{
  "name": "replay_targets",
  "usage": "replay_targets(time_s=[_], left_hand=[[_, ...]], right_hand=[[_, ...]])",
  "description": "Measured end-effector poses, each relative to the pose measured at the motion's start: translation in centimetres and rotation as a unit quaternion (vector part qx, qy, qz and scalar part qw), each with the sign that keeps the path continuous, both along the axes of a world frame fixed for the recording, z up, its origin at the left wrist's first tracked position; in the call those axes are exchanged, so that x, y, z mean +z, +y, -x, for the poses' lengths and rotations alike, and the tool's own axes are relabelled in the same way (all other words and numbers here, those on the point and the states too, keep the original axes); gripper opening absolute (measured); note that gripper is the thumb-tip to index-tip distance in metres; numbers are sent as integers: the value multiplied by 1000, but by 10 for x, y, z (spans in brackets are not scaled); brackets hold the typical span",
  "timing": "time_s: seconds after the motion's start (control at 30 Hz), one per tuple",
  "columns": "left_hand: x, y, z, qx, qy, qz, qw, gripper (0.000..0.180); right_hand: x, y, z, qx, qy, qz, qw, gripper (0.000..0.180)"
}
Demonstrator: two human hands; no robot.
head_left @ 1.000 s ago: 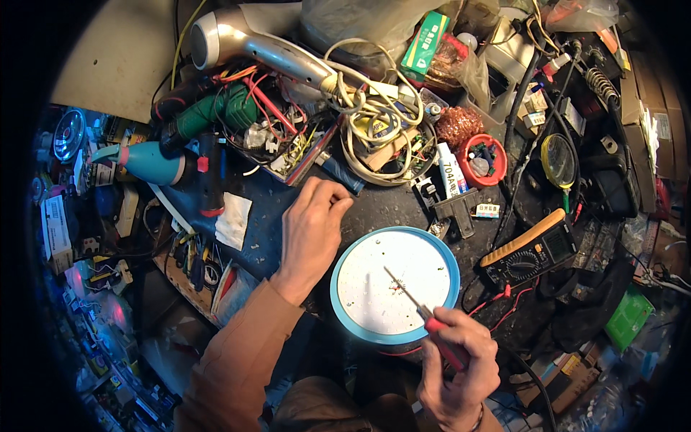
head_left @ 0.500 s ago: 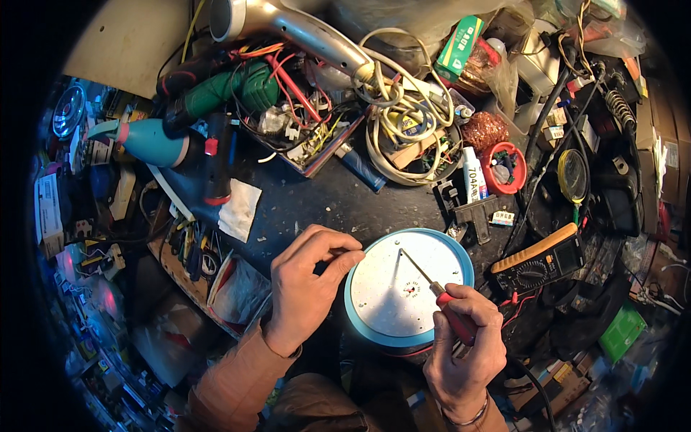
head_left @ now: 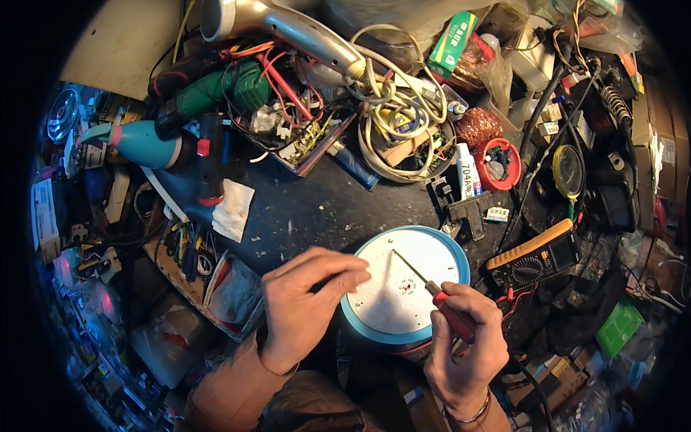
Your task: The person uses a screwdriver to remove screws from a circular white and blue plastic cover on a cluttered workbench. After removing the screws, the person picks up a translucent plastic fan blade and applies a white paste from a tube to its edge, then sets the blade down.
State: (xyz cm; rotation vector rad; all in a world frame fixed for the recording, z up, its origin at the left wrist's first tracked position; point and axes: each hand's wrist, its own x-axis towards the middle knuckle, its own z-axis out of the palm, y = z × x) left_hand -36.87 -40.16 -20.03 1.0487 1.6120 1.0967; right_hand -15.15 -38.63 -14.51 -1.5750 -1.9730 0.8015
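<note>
A round device with a white disc face and a blue rim [head_left: 351, 317] sits at the table's near edge. Its face has a few small screws or holes and a ring of vents at the centre. My right hand [head_left: 471, 342] grips a screwdriver [head_left: 452, 314] by its red handle, the thin shaft slanting up-left over the disc. The tip is close to the face; I cannot tell whether it touches. My left hand [head_left: 306, 302] hovers at the disc's left edge, thumb and forefinger pinched together. Whatever lies between those fingertips is too small or hidden to make out.
Behind lie a hair dryer [head_left: 302, 34], a coiled cream cable [head_left: 367, 147], a green power tool [head_left: 209, 93] and a box of wires. Right are a multimeter [head_left: 536, 259], a magnifier [head_left: 568, 173] and a red bowl [head_left: 515, 155]. A tool box [head_left: 173, 263] stands left.
My left hand has shifted slightly, its fingers now reaching just over the disc's left edge. The screwdriver stays in my right hand over the face. The whole view has moved a little.
</note>
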Motion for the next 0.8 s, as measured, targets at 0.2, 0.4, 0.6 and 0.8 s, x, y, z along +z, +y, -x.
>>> replay_targets(time_s=[0.2,0.4,0.6,0.8], left_hand=[[26,-39,-19,4,-248,166,954,15],[28,-67,-28,-47,-317,221,921,20],[22,-72,-27,-90,-280,189,937,20],[23,-61,-26,-229,-153,96,957,21]], right_hand=[[38,-48,-34,-180,280,82,939,33],[41,-85,-63,-138,272,174,936,30],[39,-92,-72,-126,261,174,941,28],[48,-86,-82,-129,260,205,935,27]])
